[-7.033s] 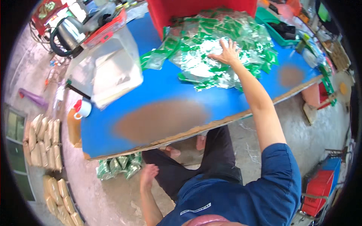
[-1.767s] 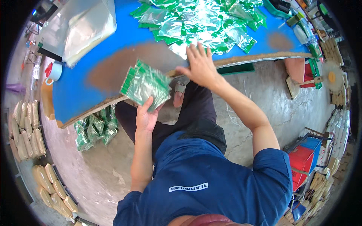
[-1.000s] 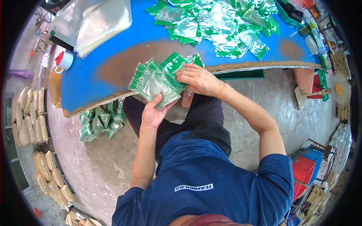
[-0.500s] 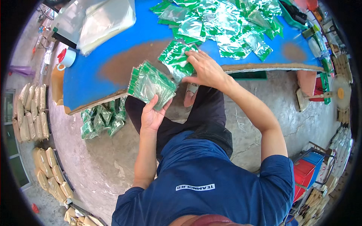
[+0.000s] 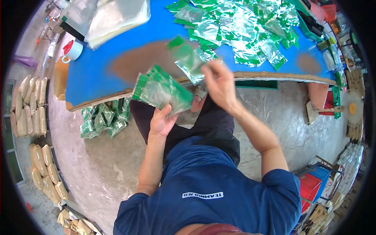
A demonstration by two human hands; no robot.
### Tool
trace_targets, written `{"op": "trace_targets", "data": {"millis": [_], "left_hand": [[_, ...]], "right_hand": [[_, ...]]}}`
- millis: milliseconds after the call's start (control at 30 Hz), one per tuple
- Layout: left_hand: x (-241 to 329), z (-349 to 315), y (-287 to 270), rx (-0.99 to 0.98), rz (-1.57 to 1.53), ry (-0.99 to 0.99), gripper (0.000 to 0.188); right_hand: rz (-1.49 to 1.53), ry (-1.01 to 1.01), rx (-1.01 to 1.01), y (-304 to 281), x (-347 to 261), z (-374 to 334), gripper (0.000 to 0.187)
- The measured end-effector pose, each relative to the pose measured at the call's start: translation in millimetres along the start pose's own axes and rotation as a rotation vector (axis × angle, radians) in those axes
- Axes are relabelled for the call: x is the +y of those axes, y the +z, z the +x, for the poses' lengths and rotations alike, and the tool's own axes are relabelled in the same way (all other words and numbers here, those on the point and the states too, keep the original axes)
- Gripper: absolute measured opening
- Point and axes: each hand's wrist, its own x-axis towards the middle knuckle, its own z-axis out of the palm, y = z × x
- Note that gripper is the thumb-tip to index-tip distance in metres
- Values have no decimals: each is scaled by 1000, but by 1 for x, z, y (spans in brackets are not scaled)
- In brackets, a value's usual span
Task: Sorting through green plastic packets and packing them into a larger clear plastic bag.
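Observation:
My left hand point(image 5: 162, 122) is closed around the lower edge of a fanned stack of flat green-and-clear plastic packets point(image 5: 164, 94), thumb on top. The stack is held just off the front edge of the table. Beside it, to the right, my right hand point(image 5: 220, 84) pinches the right edge of a single green-and-clear packet point(image 5: 190, 67) over the table edge. That packet and the right fingers are smeared by motion. A large loose pile of similar packets point(image 5: 243, 31) lies on the blue table point(image 5: 92, 78) beyond my right hand.
Clear plastic sheets point(image 5: 119, 19) and a white mug with a red lid point(image 5: 73, 50) are at the table's left. More green packets point(image 5: 105, 117) sit on the floor under the front edge. Brown sacks point(image 5: 31, 105) are stacked at left; a fan point(image 5: 352, 107) stands right.
My right hand has shifted slightly right and down, and the single packet with it has tilted and blurred. The left hand's stack has moved slightly right and down. The whole view has shifted a little.

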Motion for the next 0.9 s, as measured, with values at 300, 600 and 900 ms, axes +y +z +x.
{"op": "trace_targets", "data": {"millis": [300,600,900], "left_hand": [[10,-2,-31,158,17,26,46],[0,3,-9,169,95,16,44],[6,4,-8,166,145,22,48]], "right_hand": [[-690,-378,18,26,18,0,34],[-1035,-508,190,-12,63,91,41],[-500,-368,-168,-4,25,76,44]]}}
